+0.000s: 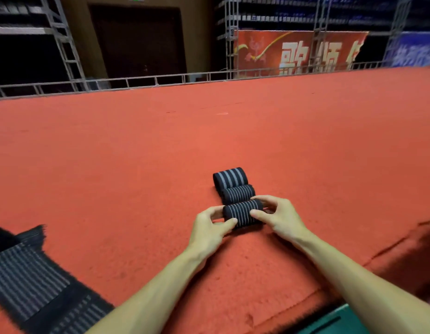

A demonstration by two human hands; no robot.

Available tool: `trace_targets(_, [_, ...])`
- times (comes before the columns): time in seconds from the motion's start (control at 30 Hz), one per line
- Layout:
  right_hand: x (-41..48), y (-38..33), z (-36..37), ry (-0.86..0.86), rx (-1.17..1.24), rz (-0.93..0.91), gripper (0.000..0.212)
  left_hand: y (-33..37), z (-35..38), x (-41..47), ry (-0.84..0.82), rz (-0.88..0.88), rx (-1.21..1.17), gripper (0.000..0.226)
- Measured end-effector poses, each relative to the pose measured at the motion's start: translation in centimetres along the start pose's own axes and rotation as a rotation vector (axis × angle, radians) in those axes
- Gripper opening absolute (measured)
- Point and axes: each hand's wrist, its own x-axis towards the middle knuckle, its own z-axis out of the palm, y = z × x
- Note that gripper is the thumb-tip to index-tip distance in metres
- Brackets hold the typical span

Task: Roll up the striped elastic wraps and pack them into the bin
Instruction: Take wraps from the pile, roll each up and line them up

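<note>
The nearest rolled wrap [241, 213] lies on its side on the red felt bench [160, 153], low and a little right of the middle of your view, and you grasp it at both ends. Your left hand [209, 229] curls round its left end, with the thumb laid on the near face of the roll. Your right hand [280, 219] closes on its right end, thumb pressed on the striped surface and fingers [267, 200] curled over the far side. Both hands are clenched on this one roll.

Just beyond it, and touching it, sits a second rolled wrap [238, 192]. Behind that is a third rolled wrap [229, 178], a little fatter, with broader pale stripes. The three make a short row running away from you.

Well apart, at your lower left, several unrolled wraps [28, 276] lie flat and overlapping, dark with thin grey stripes and a fuzzy edge, and they run off the frame.

Under your right forearm, below the bench's front edge, a green object [329, 320] shows. You cannot tell what it is.

Past the far edge of the bench stand a metal truss rail [136, 79], a dark door [139, 42] and a red banner [298, 53] with pale characters.
</note>
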Motion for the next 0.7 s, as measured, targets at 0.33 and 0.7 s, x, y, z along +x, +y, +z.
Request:
trace_targets(0.33, [1.3, 1.4, 1.8, 0.215, -0.254, 0.005, 0.022, -1.3, 3.5, 2.1, 0.271, 0.154, 0.417, 0.040])
trace_targets(0.7, [0.0, -1.1, 1.3, 0.270, -0.242, 0.161, 0.045, 0.7, -1.0, -0.1, 0.058, 0.037, 0.342, 0.054])
